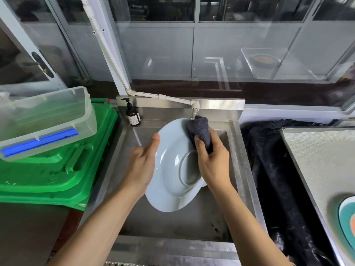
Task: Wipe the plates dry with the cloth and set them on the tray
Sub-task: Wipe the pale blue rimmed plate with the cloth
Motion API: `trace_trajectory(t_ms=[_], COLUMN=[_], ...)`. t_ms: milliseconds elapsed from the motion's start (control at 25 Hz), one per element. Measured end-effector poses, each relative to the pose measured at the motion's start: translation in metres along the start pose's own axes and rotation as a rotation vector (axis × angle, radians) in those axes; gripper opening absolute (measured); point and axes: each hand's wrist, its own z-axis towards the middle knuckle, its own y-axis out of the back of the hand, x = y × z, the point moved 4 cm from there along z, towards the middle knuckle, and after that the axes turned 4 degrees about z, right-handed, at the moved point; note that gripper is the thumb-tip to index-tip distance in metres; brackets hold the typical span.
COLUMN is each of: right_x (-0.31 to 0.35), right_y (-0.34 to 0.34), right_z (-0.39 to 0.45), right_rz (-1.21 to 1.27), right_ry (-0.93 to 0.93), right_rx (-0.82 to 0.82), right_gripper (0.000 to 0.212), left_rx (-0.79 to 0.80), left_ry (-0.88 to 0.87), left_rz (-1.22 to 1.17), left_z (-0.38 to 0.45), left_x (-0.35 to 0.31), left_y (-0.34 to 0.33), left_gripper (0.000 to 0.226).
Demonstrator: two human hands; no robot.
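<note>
A pale blue-white plate (169, 166) is held tilted over the steel sink (244, 169), its underside with the round foot ring facing me. My left hand (143, 166) grips its left rim, thumb over the edge. My right hand (211, 160) holds a bunched dark grey cloth (199, 131) against the plate's upper right back. At the right stands a grey tray (317, 160), and on it, at the frame's edge, lies a teal and orange plate (347, 221).
A white tap (195, 110) hangs just above the cloth. A brown pump bottle (132, 114) stands at the sink's back left corner. A clear plastic box (44, 121) rests on green crates (57, 169) at left. Black sheeting (272, 169) lies between sink and tray.
</note>
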Motion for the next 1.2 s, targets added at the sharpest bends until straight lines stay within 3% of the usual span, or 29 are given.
trace_trajectory(t_ms=[120,280,520,720,840,960,1120,1200], right_x=[0.012,0.01,0.04,0.047,0.045,0.035,0.009,-0.008], right_y=[-0.011,-0.017,-0.052,-0.065,-0.068,-0.07,-0.071,-0.066], right_z=[-0.001,0.011,-0.013,-0.036,-0.057,-0.087,-0.121,-0.133], right_rz=[-0.048,0.074,0.007,0.018,0.042,0.036,0.07,0.115], right_ry=[0.174,0.018,0.218,0.194,0.211,0.278,0.378,0.374], right_rx=[0.122,0.054,0.156,0.158,0.162,0.148,0.229,0.204], right_gripper=[0.034,0.011,0.037,0.041,0.043,0.045,0.053,0.055], left_rx=[-0.046,-0.088,-0.188,-0.247,-0.163,-0.099,-0.231,-0.224], left_ry=[-0.054,-0.044,0.027,0.181,0.235,0.249,0.296,0.272], left_rz=[0.096,0.113,-0.004,-0.155,-0.32,-0.437,-0.268,-0.292], left_z=[0.002,0.004,0.02,0.025,0.027,0.029,0.031,0.034], left_x=[-0.002,0.001,-0.004,0.003,0.009,0.012,0.015,0.014], left_y=[0.005,0.002,0.0,0.004,0.002,0.006,0.021,0.022], left_gripper=[0.069,0.062,0.059,0.042,0.035,0.043,0.055,0.055])
